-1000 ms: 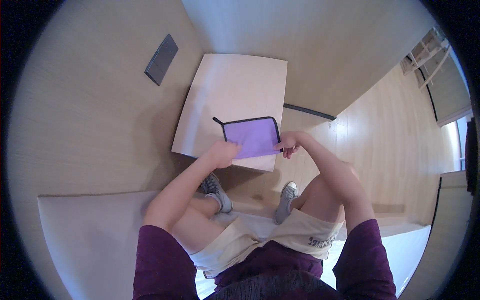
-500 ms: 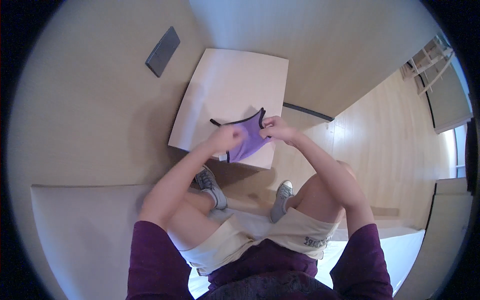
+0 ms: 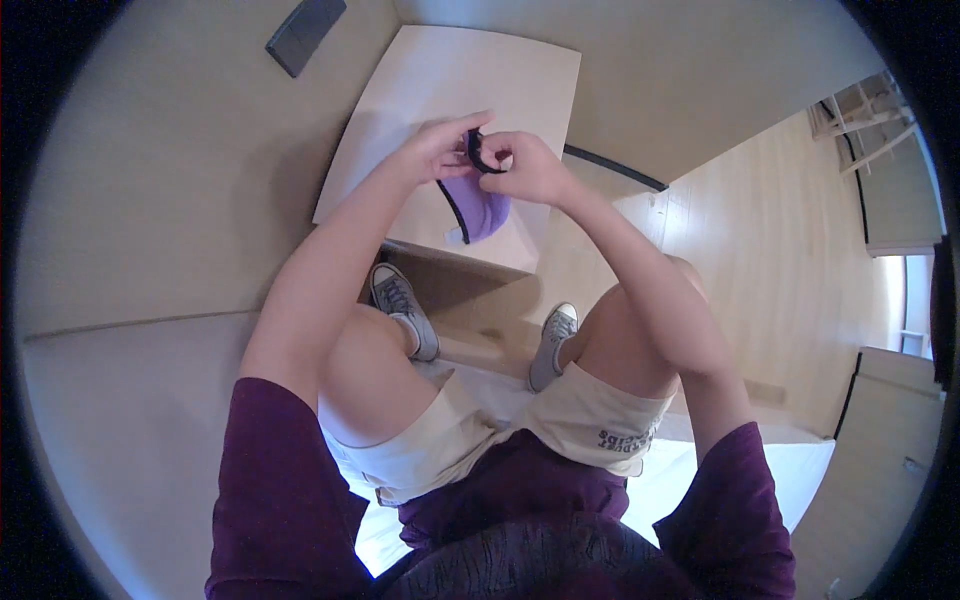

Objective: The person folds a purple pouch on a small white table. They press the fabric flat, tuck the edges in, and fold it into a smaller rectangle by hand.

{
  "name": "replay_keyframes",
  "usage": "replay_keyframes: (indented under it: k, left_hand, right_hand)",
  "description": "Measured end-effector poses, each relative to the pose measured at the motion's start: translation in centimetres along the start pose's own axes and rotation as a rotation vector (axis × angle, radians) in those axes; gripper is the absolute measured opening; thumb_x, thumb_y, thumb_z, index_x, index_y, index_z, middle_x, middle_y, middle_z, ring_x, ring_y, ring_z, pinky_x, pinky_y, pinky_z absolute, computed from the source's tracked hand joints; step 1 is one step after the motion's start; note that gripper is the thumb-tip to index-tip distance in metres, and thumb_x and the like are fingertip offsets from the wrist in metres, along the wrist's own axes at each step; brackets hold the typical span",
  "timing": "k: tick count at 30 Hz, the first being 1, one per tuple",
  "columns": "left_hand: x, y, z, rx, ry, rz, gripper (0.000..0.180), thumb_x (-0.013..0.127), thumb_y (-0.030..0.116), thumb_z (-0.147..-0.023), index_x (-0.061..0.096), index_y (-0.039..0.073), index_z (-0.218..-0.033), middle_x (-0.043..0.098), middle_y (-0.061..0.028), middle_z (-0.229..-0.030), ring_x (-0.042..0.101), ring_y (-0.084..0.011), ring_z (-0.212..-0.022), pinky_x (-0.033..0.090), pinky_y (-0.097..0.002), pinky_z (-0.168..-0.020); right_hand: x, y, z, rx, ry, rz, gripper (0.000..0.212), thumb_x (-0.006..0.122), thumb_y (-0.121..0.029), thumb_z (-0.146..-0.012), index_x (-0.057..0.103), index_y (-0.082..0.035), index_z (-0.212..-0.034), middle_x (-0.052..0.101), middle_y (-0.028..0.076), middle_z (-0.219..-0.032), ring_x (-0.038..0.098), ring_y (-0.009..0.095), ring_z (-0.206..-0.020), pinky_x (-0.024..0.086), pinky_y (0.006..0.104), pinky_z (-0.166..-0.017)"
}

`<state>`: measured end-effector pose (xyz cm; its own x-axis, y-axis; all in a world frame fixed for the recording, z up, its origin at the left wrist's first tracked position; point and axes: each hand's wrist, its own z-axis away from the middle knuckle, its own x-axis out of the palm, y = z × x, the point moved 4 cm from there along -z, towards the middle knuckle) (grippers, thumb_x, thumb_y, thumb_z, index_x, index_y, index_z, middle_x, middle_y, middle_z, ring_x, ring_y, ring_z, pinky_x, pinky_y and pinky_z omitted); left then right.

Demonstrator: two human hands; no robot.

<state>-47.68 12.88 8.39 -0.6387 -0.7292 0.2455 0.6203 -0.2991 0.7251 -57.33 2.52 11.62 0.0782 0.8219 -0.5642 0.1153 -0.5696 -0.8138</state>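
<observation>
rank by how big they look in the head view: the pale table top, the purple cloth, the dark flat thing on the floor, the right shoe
1. pale table top, by far the largest.
2. purple cloth, bunched between left hand and right hand.
3. right shoe and dark flat thing: alike in apparent size; fisheye rim and depth leave it unsure.

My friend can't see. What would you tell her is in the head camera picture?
Both hands, left hand and right hand, pinch a purple cloth with dark trim above a small pale table. The person is seated in beige shorts and grey sneakers.
</observation>
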Motion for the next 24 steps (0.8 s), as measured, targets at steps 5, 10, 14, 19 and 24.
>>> replay_keyframes:
  k: [5,10,14,19,24]
  left_hand:
    - [-2.4,0.8,-1.3,0.066,0.034,0.045,0.016,0.059,0.015,-0.084,0.062,0.003,-0.095,0.065,-0.0079,-0.090,0.065,-0.0191,-0.080,0.057,-0.0285,-0.069]
    - [-3.7,4.4,-0.3,0.294,0.036,0.290,0.033,0.058,0.003,-0.080,0.055,0.004,-0.113,0.059,-0.0118,-0.107,0.062,-0.0219,-0.094,0.056,-0.0332,-0.083]
    - [-3.8,6.2,1.9,0.456,-0.037,0.200,0.047,0.057,0.005,-0.081,0.049,0.012,-0.127,0.055,-0.0101,-0.113,0.059,-0.0190,-0.101,0.055,-0.0290,-0.082]
    - [-4.0,5.7,5.9,0.298,-0.139,-0.318,0.043,0.051,0.013,-0.085,0.049,0.012,-0.128,0.063,-0.0129,-0.107,0.064,-0.0142,-0.085,0.053,-0.0229,-0.070]
    - [-5.6,3.7,4.7,0.097,-0.120,-0.271,0.039,0.049,0.027,-0.093,0.051,-0.003,-0.118,0.066,-0.0148,-0.104,0.066,-0.0126,-0.080,0.057,-0.0195,-0.068]
  right_hand:
    - [-1.5,-1.4,-1.4,0.015,-0.139,0.008,0.024,0.065,-0.005,-0.069,0.041,-0.006,-0.067,0.049,-0.001,-0.066,0.045,0.008,-0.065,0.043,0.0266,-0.062]
    - [-5.3,-1.2,-1.7,-0.013,0.261,0.010,0.020,0.068,-0.012,-0.072,0.051,-0.004,-0.078,0.063,0.005,-0.073,0.058,0.014,-0.066,0.048,0.0289,-0.064]
    - [-6.1,-1.7,-1.3,-0.047,0.330,0.015,0.019,0.067,-0.012,-0.080,0.052,-0.005,-0.089,0.066,0.006,-0.078,0.061,0.013,-0.070,0.049,0.0286,-0.068]
    - [-6.5,-3.5,-0.5,0.084,0.128,-0.130,0.012,0.065,-0.006,-0.084,0.055,-0.003,-0.091,0.067,0.002,-0.081,0.059,0.007,-0.073,0.048,0.0229,-0.069]
    - [-6.5,-2.2,-0.9,0.275,0.032,-0.152,0.019,0.071,-0.017,-0.081,0.063,-0.008,-0.096,0.066,-0.001,-0.077,0.059,0.006,-0.070,0.045,0.0195,-0.065]
